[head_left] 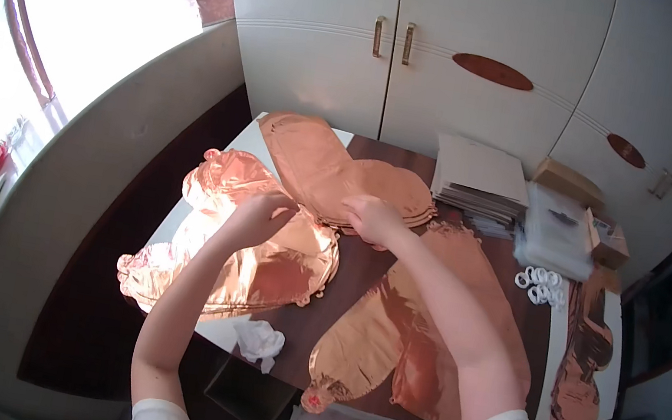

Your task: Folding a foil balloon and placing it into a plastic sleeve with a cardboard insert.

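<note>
Fingers (pixel 287 206) of left hand (pixel 267 214) and right hand (pixel 373 219) bent, any grip on copper foil (pixel 309 160) unclear

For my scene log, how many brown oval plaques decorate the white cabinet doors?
2: one brown oval plaque on the white middle door, another plaque farther right. None appears hidden.

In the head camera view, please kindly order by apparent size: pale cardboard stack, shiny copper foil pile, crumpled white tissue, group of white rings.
1. Shiny copper foil pile
2. Pale cardboard stack
Crumpled white tissue and group of white rings: too alike to rank.
</note>
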Demonstrator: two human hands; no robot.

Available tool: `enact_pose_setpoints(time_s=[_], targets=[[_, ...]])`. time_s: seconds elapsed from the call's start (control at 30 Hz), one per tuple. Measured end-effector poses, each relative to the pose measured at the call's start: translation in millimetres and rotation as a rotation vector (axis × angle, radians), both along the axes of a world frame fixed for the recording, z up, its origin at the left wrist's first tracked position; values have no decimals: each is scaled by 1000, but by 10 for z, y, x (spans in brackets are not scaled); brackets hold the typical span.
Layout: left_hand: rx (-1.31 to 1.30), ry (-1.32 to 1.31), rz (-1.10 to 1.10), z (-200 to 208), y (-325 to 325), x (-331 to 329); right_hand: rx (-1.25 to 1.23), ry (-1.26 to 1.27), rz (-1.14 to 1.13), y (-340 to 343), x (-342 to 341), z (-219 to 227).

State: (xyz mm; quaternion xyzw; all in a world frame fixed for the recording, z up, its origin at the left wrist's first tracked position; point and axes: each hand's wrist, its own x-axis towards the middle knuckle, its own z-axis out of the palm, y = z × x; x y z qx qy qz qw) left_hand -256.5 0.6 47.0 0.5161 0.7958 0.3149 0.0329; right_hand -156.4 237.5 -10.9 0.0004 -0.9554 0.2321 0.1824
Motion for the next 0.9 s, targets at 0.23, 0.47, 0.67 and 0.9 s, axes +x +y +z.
enact_pose_setpoints(time_s=[0.23,0.47,0.67,0.9], targets=[[-66,202,-75,-545,330,-443,254,-171,97,22,-221,-126],[-103,141,-30,-723,485,-431,267,-173,-72,159,-321,-314],[72,153,-7,-663,592,-374,71,-156,-154,198,-270,-238],[48,339,-2,-738,746,-467,-10,-139,-175,176,-238,-181]])
